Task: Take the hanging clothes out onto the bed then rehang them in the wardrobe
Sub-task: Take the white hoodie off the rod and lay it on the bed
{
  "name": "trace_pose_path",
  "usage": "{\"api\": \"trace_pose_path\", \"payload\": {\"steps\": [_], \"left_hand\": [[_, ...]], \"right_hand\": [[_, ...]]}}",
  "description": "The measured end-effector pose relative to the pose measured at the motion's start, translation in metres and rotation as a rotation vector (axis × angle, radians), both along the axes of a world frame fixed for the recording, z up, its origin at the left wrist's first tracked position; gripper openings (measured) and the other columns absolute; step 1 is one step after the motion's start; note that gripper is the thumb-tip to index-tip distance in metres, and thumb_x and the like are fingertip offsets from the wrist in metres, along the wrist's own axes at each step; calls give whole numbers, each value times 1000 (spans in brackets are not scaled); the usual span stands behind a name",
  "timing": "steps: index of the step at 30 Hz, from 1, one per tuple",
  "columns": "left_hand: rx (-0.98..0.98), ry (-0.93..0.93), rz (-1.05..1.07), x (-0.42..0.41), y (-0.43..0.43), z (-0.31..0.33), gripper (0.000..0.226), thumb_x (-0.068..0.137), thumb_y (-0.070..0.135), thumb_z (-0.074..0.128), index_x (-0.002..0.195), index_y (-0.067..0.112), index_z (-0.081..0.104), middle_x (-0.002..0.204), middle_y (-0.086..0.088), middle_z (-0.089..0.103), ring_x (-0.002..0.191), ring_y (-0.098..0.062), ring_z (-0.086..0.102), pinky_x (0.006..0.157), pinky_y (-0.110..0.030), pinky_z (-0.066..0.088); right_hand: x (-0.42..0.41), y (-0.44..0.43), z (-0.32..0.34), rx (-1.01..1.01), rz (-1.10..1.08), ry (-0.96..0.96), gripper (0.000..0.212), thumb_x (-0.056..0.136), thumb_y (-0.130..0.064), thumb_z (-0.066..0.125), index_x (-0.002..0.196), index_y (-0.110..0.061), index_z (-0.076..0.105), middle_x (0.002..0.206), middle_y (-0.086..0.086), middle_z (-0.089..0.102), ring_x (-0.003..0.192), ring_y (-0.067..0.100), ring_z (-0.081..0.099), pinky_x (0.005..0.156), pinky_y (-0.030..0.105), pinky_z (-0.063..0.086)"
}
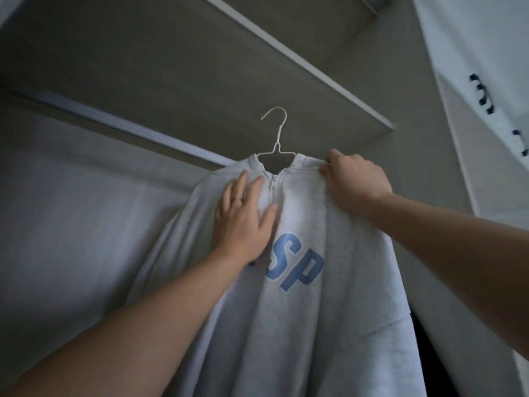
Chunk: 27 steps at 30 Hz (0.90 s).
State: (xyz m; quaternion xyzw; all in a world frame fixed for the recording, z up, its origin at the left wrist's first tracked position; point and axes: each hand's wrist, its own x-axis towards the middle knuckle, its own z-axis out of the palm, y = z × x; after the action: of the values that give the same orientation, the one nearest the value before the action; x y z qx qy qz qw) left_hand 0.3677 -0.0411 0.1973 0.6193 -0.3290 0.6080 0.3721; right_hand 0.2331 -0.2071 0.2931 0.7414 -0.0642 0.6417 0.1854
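Observation:
A pale grey zip-neck sweatshirt (329,310) with blue letters on the chest hangs on a white wire hanger (275,133). The hanger's hook is free in the air, below and in front of the wardrobe rail (114,121). My left hand (243,222) lies flat on the sweatshirt's chest just left of the zip, fingers straight. My right hand (352,181) grips the sweatshirt's right shoulder near the collar, fingers curled into the fabric. The hanger's arms are hidden inside the garment.
The wardrobe shelf (286,61) runs overhead with a white front edge. The wardrobe's grey back wall (71,210) fills the left. A white door (486,96) with dark marks stands at the right. A dark gap (423,353) shows beside the sweatshirt.

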Motion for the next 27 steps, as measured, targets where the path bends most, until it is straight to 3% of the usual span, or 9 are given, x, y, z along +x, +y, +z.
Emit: {"api": "trace_pose_path", "payload": {"steps": [8, 15, 18, 22, 27], "left_hand": [[-74, -10, -62, -89, -66, 32, 61, 96, 47, 48, 151, 21, 36, 161, -8, 27, 149, -30, 18, 120, -46, 14], [-20, 5, -206, -219, -171, 27, 61, 97, 52, 41, 148, 21, 37, 152, -5, 42, 143, -31, 29, 117, -53, 18], [19, 18, -345, -284, -221, 15, 58, 97, 53, 43, 144, 20, 41, 142, -9, 52, 134, -32, 40, 112, -51, 26], [75, 63, -570, -370, -291, -8, 57, 98, 55, 39, 145, 22, 39, 144, -7, 50, 136, -31, 39, 115, -50, 22], [217, 113, -887, -470, -378, -42, 54, 98, 55, 41, 139, 20, 44, 133, -8, 58, 118, -32, 53, 105, -48, 37]], "right_hand": [[-128, -69, -10, -101, -176, -39, 29, 102, -47, 31, 97, -22, 46, 97, 15, 66, 83, 39, 63, 64, 39, 43], [-295, -141, -21, -106, -396, -63, 29, 102, -46, 32, 98, -23, 49, 107, 6, 68, 88, 37, 64, 65, 36, 34], [-377, -169, -30, -94, -526, -34, 29, 102, -46, 33, 100, -23, 50, 110, 7, 67, 89, 37, 64, 66, 36, 32], [-483, -201, -50, -57, -700, 18, 29, 101, -49, 32, 101, -25, 48, 114, 4, 66, 94, 37, 64, 69, 38, 36], [-605, -235, -84, 15, -897, 77, 29, 102, -50, 30, 100, -28, 49, 108, -2, 67, 87, 31, 64, 69, 37, 40]]}}
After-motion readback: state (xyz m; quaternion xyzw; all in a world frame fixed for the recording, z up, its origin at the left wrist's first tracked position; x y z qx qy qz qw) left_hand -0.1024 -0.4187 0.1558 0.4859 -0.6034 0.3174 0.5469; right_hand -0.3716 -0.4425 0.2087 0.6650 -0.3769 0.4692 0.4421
